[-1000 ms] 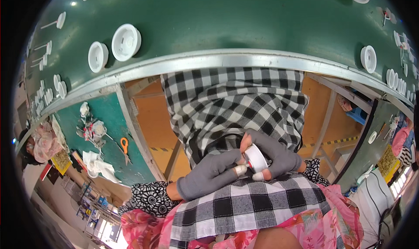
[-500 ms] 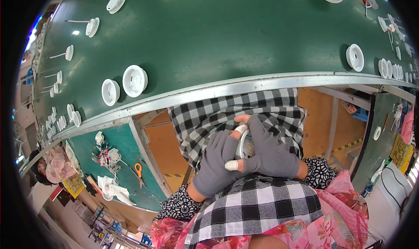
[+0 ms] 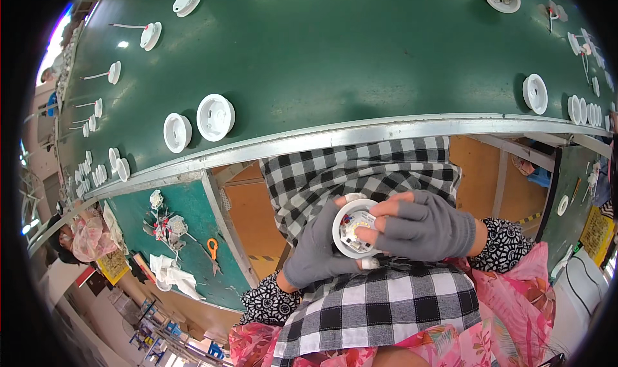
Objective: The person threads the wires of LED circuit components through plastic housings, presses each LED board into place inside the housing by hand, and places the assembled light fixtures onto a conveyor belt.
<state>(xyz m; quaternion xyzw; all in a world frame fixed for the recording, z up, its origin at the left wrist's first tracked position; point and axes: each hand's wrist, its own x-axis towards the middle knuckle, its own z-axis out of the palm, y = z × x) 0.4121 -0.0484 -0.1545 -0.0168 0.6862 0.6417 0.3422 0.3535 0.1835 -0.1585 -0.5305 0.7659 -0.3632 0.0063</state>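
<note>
Over my lap, my left hand in a grey fingerless glove is closed round the rim of a white round downlight. The open face of the downlight is turned up. A white circuit board with yellowish LED dots shows inside, with a bit of red and blue at its upper left. My right hand, gloved the same way, reaches over the right side of the downlight. Its fingers are bent, with the tips on the rim and the board, and they cover part of the board.
Ahead lies a green bench with a metal edge. Two white round housings stand near it on the left, another on the right. Wired lamps line the far left. Orange-handled scissors lie on a side table; a person sits beyond.
The downlight, cupped between both hands before, now has its face turned up in my left hand. My right hand has opened away to the right, its fingertips over the board.
</note>
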